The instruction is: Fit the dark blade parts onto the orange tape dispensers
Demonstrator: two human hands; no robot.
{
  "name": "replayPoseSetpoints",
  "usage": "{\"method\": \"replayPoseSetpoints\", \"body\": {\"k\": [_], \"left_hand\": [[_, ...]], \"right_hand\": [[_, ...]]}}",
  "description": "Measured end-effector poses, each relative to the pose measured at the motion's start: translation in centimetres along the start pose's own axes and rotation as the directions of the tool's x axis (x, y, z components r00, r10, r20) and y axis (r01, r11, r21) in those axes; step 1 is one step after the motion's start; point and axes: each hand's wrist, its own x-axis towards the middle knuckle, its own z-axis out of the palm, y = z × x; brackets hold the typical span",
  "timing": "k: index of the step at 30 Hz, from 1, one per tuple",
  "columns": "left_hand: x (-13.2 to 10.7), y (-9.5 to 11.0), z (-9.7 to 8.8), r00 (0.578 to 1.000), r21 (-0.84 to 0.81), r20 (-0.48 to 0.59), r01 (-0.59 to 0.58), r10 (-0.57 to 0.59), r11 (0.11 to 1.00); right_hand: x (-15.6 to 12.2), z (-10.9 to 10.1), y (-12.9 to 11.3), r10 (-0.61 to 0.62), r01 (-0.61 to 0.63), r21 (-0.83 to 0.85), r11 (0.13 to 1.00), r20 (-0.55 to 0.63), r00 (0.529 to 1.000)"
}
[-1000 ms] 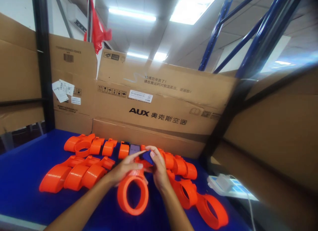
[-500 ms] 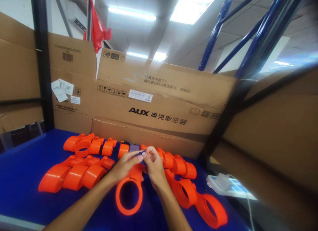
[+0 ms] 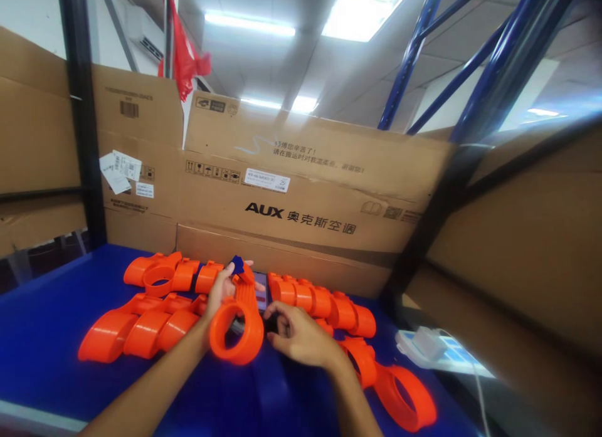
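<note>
My left hand [image 3: 222,291] is closed around the arm of an orange tape dispenser [image 3: 245,293], whose round ring [image 3: 256,336] hangs toward me. A small blue piece [image 3: 237,264] sits at the far end of that arm, by my left thumb. To the right of the ring, my right hand [image 3: 303,336] is low over the table with curled fingers. Something dark shows at its fingertips, but I cannot make out what it is. Behind both hands lies a flat, grey rectangular object [image 3: 260,291], partly hidden.
More orange dispensers [image 3: 148,330] stand in rows at the left, with others [image 3: 320,301] at the right, on the blue table [image 3: 42,318]. A cardboard wall [image 3: 216,205] closes off the back. A white power strip [image 3: 442,355] with a plug lies at the right.
My hands, which were together at the blue piece, have parted. The dispenser has been raised and shifted left in my left hand. My right hand has moved down to the right, off the piece.
</note>
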Motion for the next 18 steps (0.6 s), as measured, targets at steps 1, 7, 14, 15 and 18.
{"method": "replayPoseSetpoints", "body": {"k": [1,7,14,15,18], "left_hand": [[-0.1,0.0,0.1,1.000,-0.014,0.001,0.000,0.000,1.000],[-0.5,-0.5,0.0,0.998,-0.049,0.060,0.022,-0.019,0.999],[-0.7,-0.9,0.1,0.987,0.067,0.151,0.041,-0.051,0.997],[-0.7,-1.1,0.2,0.988,0.105,0.141,0.041,-0.056,0.994],[-0.8,-2.0,0.4,0.995,0.223,0.097,0.001,-0.023,0.975]], "right_hand": [[-0.1,0.2,-0.1,0.003,-0.003,-0.008,1.000,0.012,1.000],[0.1,0.7,0.4,-0.008,0.010,0.034,0.999,-0.042,0.999],[0.8,-0.7,1.2,0.019,0.103,0.237,0.966,-0.464,0.885],[0.9,-0.8,1.3,0.039,0.121,0.261,0.958,-0.531,0.846],[1.4,-0.6,1.3,0.084,0.165,0.303,0.939,-0.665,0.742]]}}
